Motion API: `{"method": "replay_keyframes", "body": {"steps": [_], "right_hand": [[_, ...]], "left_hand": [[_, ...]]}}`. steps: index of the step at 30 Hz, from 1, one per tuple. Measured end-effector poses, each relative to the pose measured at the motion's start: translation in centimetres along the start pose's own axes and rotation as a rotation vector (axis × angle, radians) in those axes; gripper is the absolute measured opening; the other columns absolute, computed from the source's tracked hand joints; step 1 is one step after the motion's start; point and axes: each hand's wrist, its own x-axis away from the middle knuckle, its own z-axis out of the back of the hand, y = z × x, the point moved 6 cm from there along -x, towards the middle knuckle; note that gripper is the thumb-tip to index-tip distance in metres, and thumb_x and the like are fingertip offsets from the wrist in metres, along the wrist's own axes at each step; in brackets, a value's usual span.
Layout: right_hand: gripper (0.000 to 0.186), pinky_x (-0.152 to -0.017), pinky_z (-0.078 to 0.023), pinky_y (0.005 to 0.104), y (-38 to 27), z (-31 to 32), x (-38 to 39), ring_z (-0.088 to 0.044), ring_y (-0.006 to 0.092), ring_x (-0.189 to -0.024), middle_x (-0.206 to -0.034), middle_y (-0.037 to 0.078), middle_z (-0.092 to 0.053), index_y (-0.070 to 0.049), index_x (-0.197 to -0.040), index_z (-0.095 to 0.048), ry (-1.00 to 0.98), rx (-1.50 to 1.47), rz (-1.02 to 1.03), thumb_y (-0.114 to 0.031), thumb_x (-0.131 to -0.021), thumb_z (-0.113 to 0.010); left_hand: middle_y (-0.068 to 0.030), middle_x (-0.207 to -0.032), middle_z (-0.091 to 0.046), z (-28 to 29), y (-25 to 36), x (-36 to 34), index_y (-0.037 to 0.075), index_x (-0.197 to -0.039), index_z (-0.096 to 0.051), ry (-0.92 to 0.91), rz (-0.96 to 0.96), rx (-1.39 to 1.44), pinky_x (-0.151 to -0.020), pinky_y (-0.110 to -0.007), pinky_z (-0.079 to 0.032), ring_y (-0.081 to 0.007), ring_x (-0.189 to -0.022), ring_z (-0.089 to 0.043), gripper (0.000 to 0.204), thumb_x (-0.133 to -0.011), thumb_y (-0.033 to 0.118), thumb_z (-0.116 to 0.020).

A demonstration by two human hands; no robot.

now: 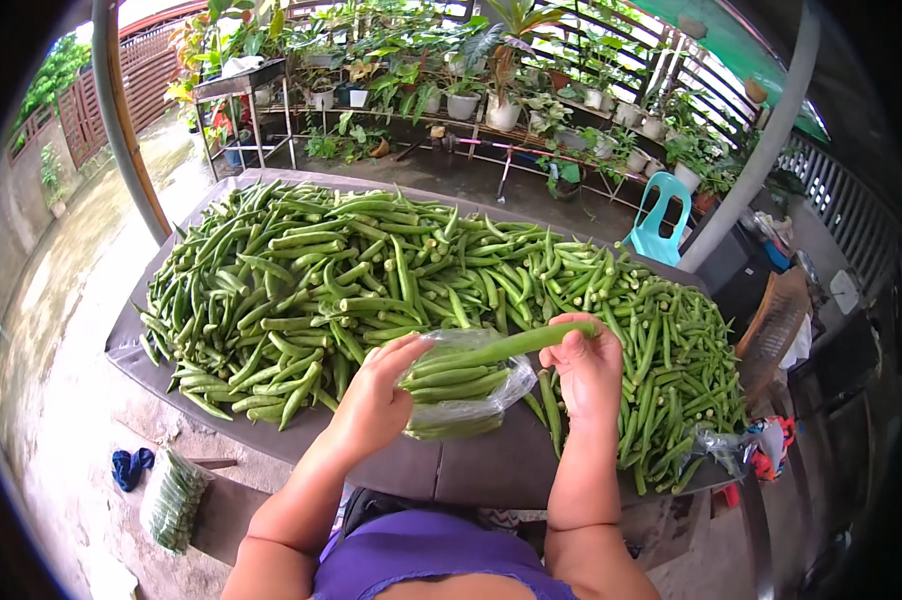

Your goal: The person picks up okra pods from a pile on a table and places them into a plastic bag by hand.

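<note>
A transparent plastic bag point(517, 388) partly filled with green okra lies at the near edge of the table. My left hand point(373, 395) grips its left side, with the fingertips against the plastic. Between the thumb and fingers of my right hand point(587, 372) is the thick end of one long okra pod point(531, 342). That pod slants down leftward across the top of the bag, its thin end over the okra inside. A large heap of loose okra point(311, 270) spreads behind both hands, and more smaller pods point(661, 370) lie to the right.
The brown-covered table point(491, 475) fills the middle. A filled bag of okra point(176, 500) rests on a low bench at lower left. Crumpled plastic point(723, 447) sits at the right edge. Beyond stand a turquoise chair point(661, 220), metal posts and shelves of potted plants point(461, 105).
</note>
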Motion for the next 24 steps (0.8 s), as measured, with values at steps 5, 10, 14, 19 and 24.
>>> {"method": "replay_keyframes", "body": {"steps": [5, 10, 14, 19, 24], "right_hand": [[0.031, -0.059, -0.047, 0.0294, 3.1, 4.3, -0.2, -0.052, 0.0105, -0.061, -0.069, 0.000, -0.057, -0.002, -0.097, -0.068, 0.118, -0.165, -0.099, -0.033, -0.094, -0.074], [0.048, -0.058, -0.058, 0.0347, 3.7, 5.1, 0.2, -0.050, 0.0121, -0.054, -0.075, 0.003, -0.058, -0.007, -0.098, -0.062, 0.302, -0.094, -0.156, -0.054, -0.100, -0.056], [0.053, -0.047, -0.053, 0.0313, 4.0, 3.9, 0.8, -0.045, 0.0112, -0.046, -0.069, 0.001, -0.048, -0.015, -0.108, -0.055, 0.206, -0.341, -0.404, -0.065, -0.099, -0.042], [0.043, -0.041, -0.035, 0.0213, -0.7, 1.2, 1.8, -0.040, 0.0067, -0.046, -0.065, 0.001, -0.048, -0.007, -0.115, -0.056, -0.130, 0.310, -0.228, -0.048, -0.107, -0.045], [0.044, -0.086, -0.055, 0.0359, -1.9, -5.1, 2.9, -0.068, 0.0288, -0.100, -0.110, 0.018, -0.069, -0.002, -0.137, -0.054, -0.451, 1.062, 0.147, 0.008, -0.094, -0.056]], "left_hand": [[-0.0251, -0.138, -0.058, 0.1, 0.3, 0.2, -0.004, -0.135, -0.059, -0.014, 0.002, 0.003, -0.113, -0.036, -0.038, -0.0366, -0.134, -0.053, 0.070, -0.068, -0.014, -0.044], [-0.0251, -0.138, -0.058, 0.0, -0.1, 0.2, -0.004, -0.134, -0.060, -0.004, 0.024, 0.021, -0.112, -0.035, -0.039, -0.0356, -0.134, -0.053, 0.069, -0.067, -0.014, -0.043], [-0.0249, -0.138, -0.058, 0.1, 0.2, 0.1, -0.004, -0.133, -0.059, -0.004, 0.013, 0.004, -0.111, -0.035, -0.039, -0.0363, -0.134, -0.053, 0.069, -0.067, -0.014, -0.043], [-0.0250, -0.137, -0.058, -0.2, 0.3, -0.1, -0.005, -0.134, -0.058, 0.001, -0.002, 0.012, -0.112, -0.036, -0.039, -0.0367, -0.134, -0.053, 0.069, -0.068, -0.014, -0.044], [-0.0253, -0.137, -0.058, 0.2, -0.4, 0.4, -0.005, -0.134, -0.058, 0.009, 0.010, 0.001, -0.114, -0.037, -0.038, -0.0369, -0.134, -0.053, 0.069, -0.068, -0.014, -0.043]]}}
